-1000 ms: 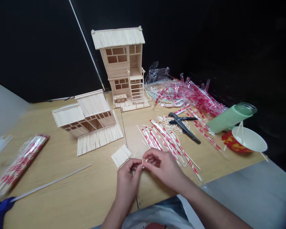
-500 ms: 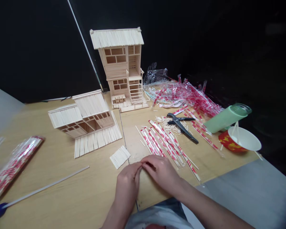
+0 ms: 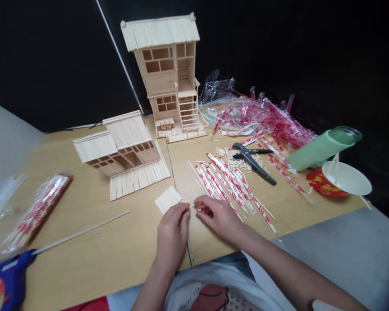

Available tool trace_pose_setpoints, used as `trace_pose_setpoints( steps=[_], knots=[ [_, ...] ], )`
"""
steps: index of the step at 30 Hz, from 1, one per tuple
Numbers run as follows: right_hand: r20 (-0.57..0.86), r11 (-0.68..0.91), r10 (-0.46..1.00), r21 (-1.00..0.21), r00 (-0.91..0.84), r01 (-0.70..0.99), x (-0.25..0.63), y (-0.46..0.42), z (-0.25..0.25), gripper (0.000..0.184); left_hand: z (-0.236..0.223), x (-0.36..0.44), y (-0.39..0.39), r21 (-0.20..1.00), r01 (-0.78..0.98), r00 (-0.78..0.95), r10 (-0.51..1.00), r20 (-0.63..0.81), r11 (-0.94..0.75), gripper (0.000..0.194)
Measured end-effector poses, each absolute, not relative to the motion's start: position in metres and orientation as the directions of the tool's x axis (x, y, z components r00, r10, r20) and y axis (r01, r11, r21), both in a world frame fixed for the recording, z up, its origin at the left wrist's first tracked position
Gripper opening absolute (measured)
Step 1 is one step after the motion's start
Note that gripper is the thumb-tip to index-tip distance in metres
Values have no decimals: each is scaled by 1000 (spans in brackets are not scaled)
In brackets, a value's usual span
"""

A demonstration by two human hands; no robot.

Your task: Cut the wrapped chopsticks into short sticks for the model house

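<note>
- Right hand (image 3: 221, 218): curled, gripping a small stick piece (image 3: 199, 210) at the fingertips, above the table (image 3: 142, 252)
- Piece's long axis and direction: too hidden to tell
- Left hand (image 3: 171, 228): fingers bent, grip unclear, near the flat stick panel (image 3: 167, 199)

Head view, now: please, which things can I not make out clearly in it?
All in the head view:
- Left hand: its own fingers hide whether it holds anything.
- Pale bit at the right hand: too small to identify.
- Small stick panel: near corner hidden by the left hand.
- Blue glue gun: cut off by left and bottom edges.
</note>
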State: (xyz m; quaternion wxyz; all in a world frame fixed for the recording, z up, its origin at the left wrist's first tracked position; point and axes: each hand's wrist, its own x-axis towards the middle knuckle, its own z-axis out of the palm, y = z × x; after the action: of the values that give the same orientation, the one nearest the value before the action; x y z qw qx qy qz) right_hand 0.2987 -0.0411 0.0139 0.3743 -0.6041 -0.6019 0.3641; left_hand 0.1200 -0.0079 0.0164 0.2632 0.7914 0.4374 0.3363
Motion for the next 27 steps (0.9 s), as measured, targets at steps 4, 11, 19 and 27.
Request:
trace_pose_setpoints(
  steps=[4, 11, 19, 27],
  knots=[
    [-241, -241, 970, -970, 41, -16, 300, -42, 22, 42, 22, 123, -14, 804, 451, 426, 885, 189, -389, 17],
    [-267, -232, 955, -943, 125, -239, 302, -45, 43, 50, 35, 129, -22, 965, 258, 425, 891, -159, 49, 28],
    [-309, -289, 951, -917, 31, -275, 307, -46, 45, 44, 40, 138, -24, 973, 148, 386, 896, -221, 176, 29],
    [-271, -270, 962, -961, 20, -51, 318, -40, 54, 35, 38, 131, -7, 903, 401, 536, 839, -91, -158, 30]
  ],
)
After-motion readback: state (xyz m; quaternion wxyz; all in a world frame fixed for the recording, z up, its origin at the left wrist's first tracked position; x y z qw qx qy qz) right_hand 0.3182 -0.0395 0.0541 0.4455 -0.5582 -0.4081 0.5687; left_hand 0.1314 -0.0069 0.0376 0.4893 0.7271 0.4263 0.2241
